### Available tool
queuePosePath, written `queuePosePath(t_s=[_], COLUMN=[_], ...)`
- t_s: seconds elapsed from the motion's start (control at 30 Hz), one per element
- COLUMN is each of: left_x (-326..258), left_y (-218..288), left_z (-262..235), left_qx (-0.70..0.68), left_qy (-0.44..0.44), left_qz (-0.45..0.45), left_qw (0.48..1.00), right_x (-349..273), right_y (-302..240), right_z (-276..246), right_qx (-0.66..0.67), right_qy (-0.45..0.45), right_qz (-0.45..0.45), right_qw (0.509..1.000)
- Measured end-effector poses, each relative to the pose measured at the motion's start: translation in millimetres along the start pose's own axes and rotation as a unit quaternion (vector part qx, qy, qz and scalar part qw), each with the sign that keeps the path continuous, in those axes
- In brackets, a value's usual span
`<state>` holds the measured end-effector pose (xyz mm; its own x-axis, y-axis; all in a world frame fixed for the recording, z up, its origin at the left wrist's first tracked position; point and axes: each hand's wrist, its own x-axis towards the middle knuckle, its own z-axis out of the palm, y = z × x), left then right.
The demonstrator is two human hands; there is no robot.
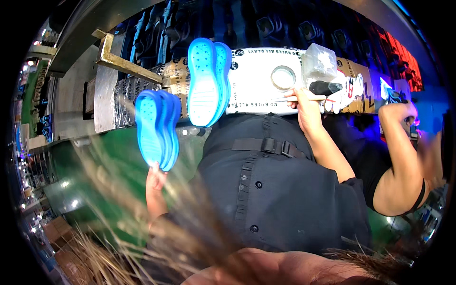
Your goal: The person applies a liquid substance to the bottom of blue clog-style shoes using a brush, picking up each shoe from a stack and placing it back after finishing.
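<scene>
A: What's in the left hand (156,179)?
B: A stack of blue soles (151,128), gripped by its lower end, left of the body; the fingers behind are hidden.
A: And the right hand (308,105)?
B: Closed narrowly around a thin pale stick (313,97), just beside the round container (283,78).
A: Its tip?
B: Hard to make out against the white covering (251,71). Blurred hair (185,209) also hides part of the left forearm.

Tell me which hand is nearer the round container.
Right. The right hand, holding a thin stick, is just below and right of the round container in view; the left hand is far lower left, holding blue soles.
</scene>
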<state>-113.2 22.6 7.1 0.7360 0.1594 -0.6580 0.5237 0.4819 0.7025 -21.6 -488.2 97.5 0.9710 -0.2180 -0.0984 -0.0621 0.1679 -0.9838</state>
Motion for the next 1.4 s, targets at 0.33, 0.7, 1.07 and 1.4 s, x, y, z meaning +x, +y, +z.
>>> queuePosePath(t_s=[0.33, 0.7, 1.07, 1.4], left_x=[65, 10, 36, -10], left_y=[-1, 19, 41, 13], left_z=[134, 207, 226, 319], left_qx=[-0.061, 0.532, 0.133, 0.207], left_qy=[-0.077, 0.071, -0.145, -0.215], left_qz=[0.07, 0.39, -0.03, 0.265], left_qw=[0.993, 0.748, 0.98, 0.917], right_x=[-14, -17, -5, -11], right_y=[-1, 1, 0, -39], right_z=[-17, -39, -43, -28], right_qx=[0.023, 0.036, 0.018, -0.006], right_qy=[0.034, 0.08, 0.074, 0.029], right_qz=[-0.001, -0.01, -0.038, -0.132], right_qw=[0.999, 0.996, 0.996, 0.991])
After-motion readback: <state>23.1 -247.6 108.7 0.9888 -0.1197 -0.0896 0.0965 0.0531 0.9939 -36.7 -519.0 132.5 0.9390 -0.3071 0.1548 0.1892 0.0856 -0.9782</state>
